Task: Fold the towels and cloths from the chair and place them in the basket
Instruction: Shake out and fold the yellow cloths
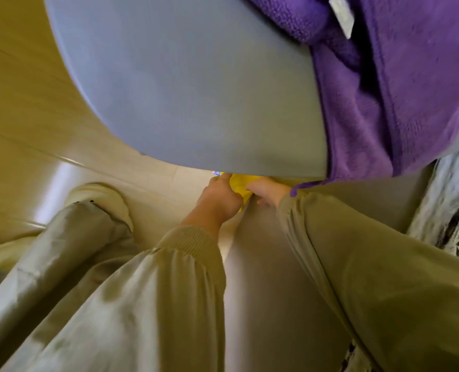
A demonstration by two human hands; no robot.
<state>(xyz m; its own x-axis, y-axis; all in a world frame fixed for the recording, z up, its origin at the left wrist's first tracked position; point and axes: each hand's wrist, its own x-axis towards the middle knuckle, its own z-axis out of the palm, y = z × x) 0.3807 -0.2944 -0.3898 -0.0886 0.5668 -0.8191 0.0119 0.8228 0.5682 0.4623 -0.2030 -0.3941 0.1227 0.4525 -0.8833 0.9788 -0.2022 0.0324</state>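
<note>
Your left hand (217, 200) and right hand (266, 193) both pinch yellow cloth (239, 183), fingers curled. Purple towel (384, 103) not yet folded. Basket not seen.

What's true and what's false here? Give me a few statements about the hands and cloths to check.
1. The left hand and the right hand both hold a yellow cloth. True.
2. The purple towel is folded inside a basket. False: it drapes over the edge of the grey surface.
3. The sleeves are olive-coloured. True.
4. The yellow cloth lies on top of the grey surface. False: it is held low, below that surface's edge.
</note>
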